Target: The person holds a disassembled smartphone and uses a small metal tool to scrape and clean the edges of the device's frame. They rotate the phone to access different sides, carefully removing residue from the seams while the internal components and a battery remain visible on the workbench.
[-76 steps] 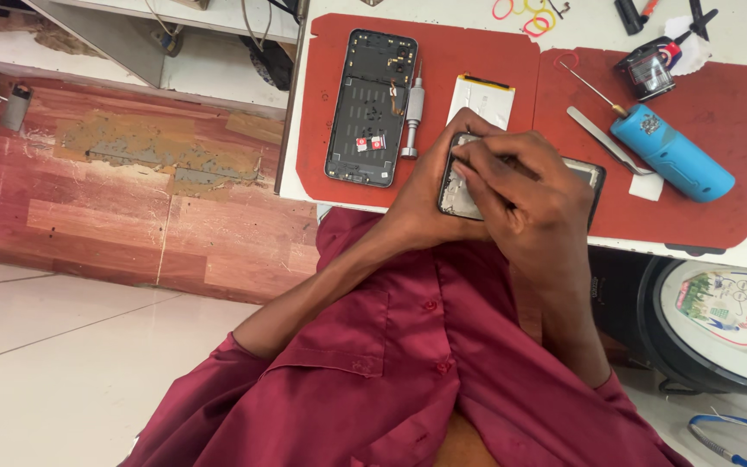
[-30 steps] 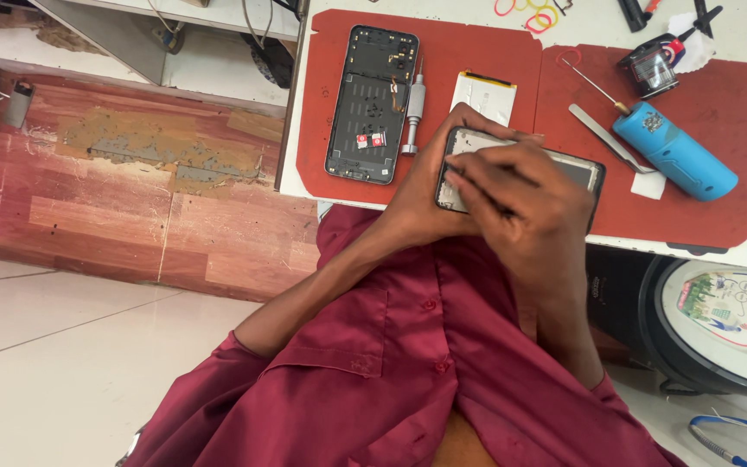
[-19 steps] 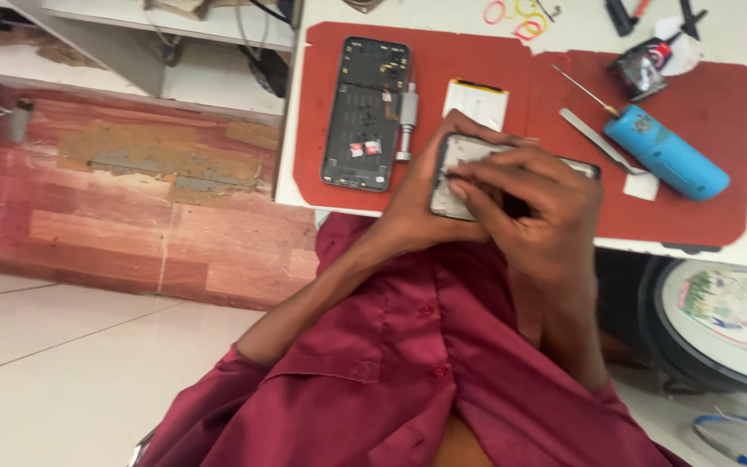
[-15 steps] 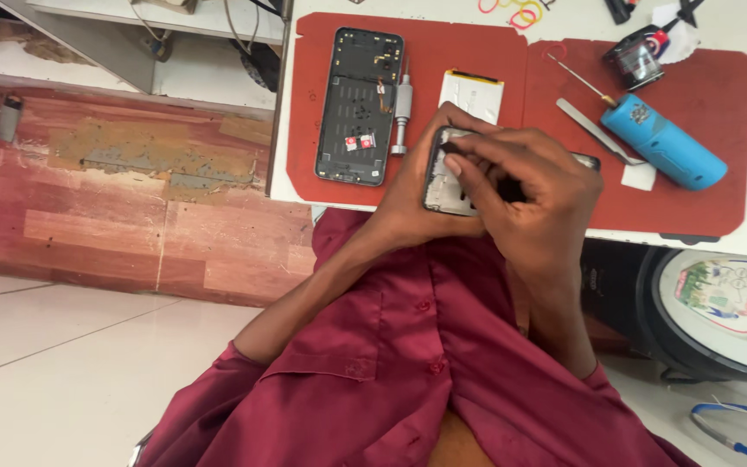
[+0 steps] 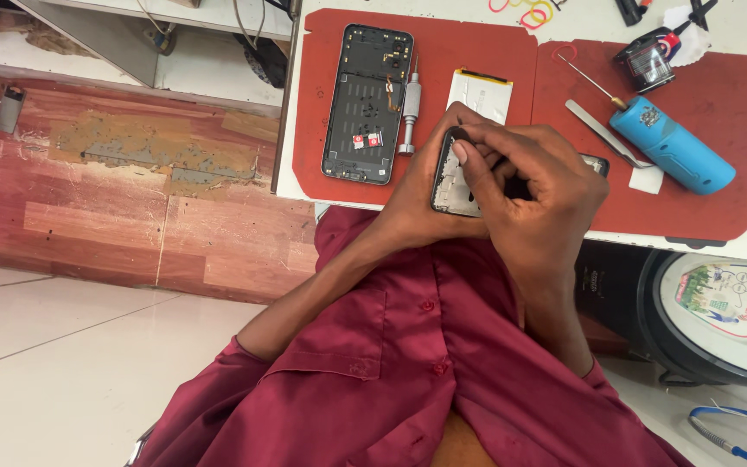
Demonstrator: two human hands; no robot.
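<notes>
Both of our hands close on the opened phone (image 5: 453, 177) at the red mat's (image 5: 494, 65) near edge: the left hand (image 5: 421, 212) grips its side, the right hand (image 5: 533, 203) pinches into it. A phone back cover (image 5: 367, 104) lies just left.

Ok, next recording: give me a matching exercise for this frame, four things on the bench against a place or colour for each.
Things:
1. opened phone body
2. cylindrical tool
3. phone frame
4. battery

Descriptions:
A. blue, on the right side of the red mat
B. gripped between the hands, left hand under it, right hand over it
C. white with a yellow top edge, just beyond the hands
D. dark, lying flat at the left of the mat beside a small silver screwdriver

Pairs: 1-D, 2-A, 3-B, 4-C
</notes>
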